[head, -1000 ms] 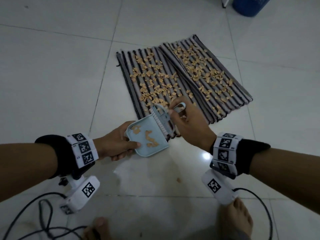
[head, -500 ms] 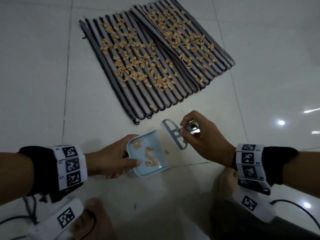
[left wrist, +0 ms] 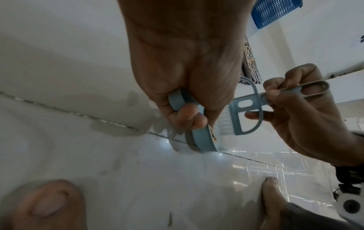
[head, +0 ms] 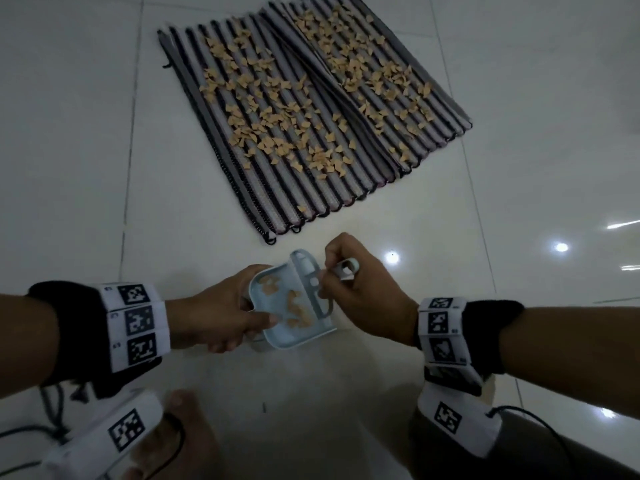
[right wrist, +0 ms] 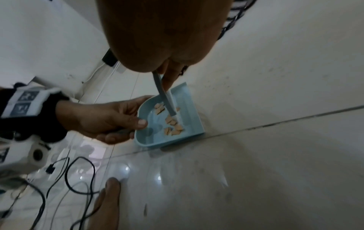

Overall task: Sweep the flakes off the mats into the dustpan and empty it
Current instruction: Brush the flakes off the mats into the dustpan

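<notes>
Pale blue plastic, the dustpan (head: 304, 336) sits low over the white tiled floor (head: 346, 410) near the person's feet, its open lip pointing right and slightly near, its long axis running from the left hand toward the right. A small heap of tan flakes (head: 294, 308) lies on its floor. The left hand (head: 221, 313) grips the pan at its closed left end: the thumb lies over the rim and the other fingers (left wrist: 189, 119) curl round the handle loop beneath. Across the pan's far-right part stands the matching blue brush (head: 308, 282), its white bristles (left wrist: 224, 123) turned down into the tray among the flakes and its flat handle (left wrist: 295, 91) pointing right. The right hand (head: 363, 289) pinches that handle between thumb and bent fingers, clamped close behind the brush head, with the handle's ring end poking out past the knuckles. Farther off on the floor, well apart from the pan, two striped mats (head: 311, 116) lie side by side, slightly overlapping, both strewn with many more flakes. A blue mesh basket (left wrist: 275, 10) shows at the far edge in the left wrist view. Black cables (right wrist: 78, 179) trail over the tiles at near left.
</notes>
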